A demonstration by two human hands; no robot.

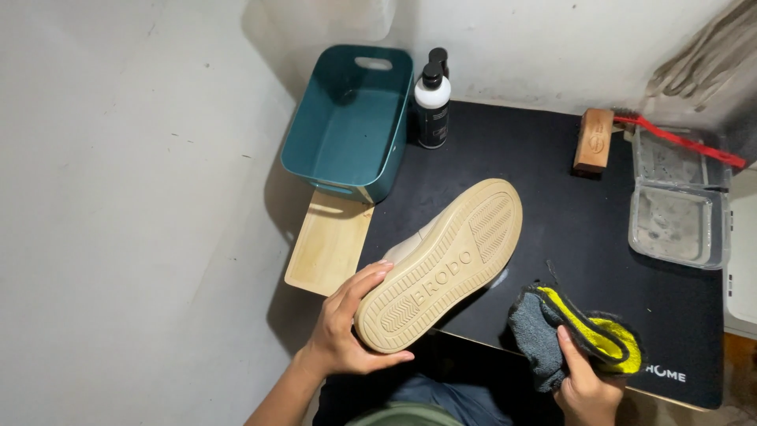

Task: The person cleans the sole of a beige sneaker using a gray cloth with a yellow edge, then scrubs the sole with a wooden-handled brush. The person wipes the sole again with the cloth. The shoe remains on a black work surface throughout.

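Here the left hand [339, 331] grips one shoe [441, 264] sole-up, the right hand [587, 386] one cloth [572, 335], near two bottles [432, 99].

Pump bottle [432, 106]: cylindrical, white shoulder, black pump head, dark label around the body; upright just right of the teal bin [347, 126].

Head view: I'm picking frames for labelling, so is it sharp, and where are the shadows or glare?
Head view: sharp on the shoe sole and both hands; the mat shows only faint sheen; the bin casts a dark shadow on the wall; the upper right corner is soft.
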